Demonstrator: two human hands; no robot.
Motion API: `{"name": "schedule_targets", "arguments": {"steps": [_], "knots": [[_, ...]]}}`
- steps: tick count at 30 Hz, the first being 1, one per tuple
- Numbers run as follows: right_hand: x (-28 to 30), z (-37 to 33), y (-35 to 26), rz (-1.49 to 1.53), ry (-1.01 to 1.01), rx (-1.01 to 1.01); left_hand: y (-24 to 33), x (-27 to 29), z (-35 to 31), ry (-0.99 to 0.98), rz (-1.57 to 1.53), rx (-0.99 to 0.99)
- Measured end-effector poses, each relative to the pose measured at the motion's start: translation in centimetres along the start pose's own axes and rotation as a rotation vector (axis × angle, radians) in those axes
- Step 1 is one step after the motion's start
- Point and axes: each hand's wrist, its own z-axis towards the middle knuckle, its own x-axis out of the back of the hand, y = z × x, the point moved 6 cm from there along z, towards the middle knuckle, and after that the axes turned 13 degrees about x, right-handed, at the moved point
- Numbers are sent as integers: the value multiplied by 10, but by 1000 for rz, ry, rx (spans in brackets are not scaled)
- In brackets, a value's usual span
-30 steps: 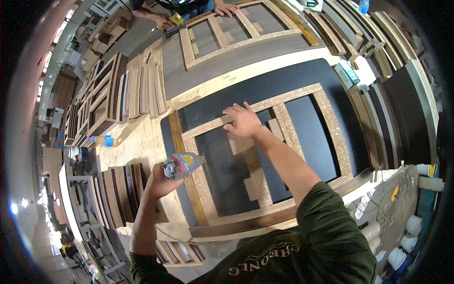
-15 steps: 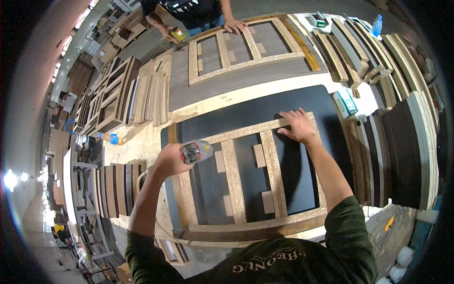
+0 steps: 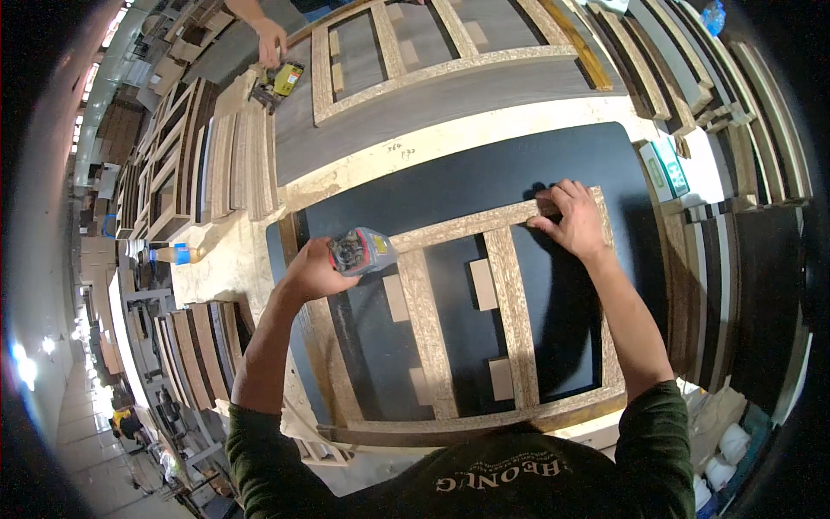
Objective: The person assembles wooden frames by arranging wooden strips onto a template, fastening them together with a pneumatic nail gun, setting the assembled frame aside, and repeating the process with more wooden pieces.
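Wooden frame [image 3: 467,227] lies flat on the black panel [image 3: 553,160], its far right corner set in from the panel's edges. A broad band of panel surface shows beyond the far rail, a narrower one along the right side. A pale strip of worktable [image 3: 346,176] runs between this panel and the second frame's [image 3: 450,65] grey backing. At right, a green-and-white box [image 3: 666,169] and a row of stacked boards [image 3: 702,294] stand close to the panel, so room is tighter there. Small blocks [image 3: 483,285] sit against the frame's inner slats.

Left hand [image 3: 318,272]: closed around a grey-and-red power tool [image 3: 377,251], held at the frame's far left corner; from where I stand, contact between nose and wood cannot be told. Right hand [image 3: 577,216]: partly open, fingers bent, thumb apart, touching the far rail near its right end; whether it grips or merely rests, I cannot tell
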Motion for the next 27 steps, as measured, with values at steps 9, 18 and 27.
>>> {"name": "schedule_targets", "arguments": {"steps": [9, 18, 27], "knots": [[0, -2, 2, 6, -12, -12, -6, -10, 5, -74, 212, 135], [4, -1, -1, 29, 4, -10, 4, -5, -5, 2, 86, 53], [2, -1, -1, 12, 2, -4, 7, -12, -1, 9, 76, 40]]}}
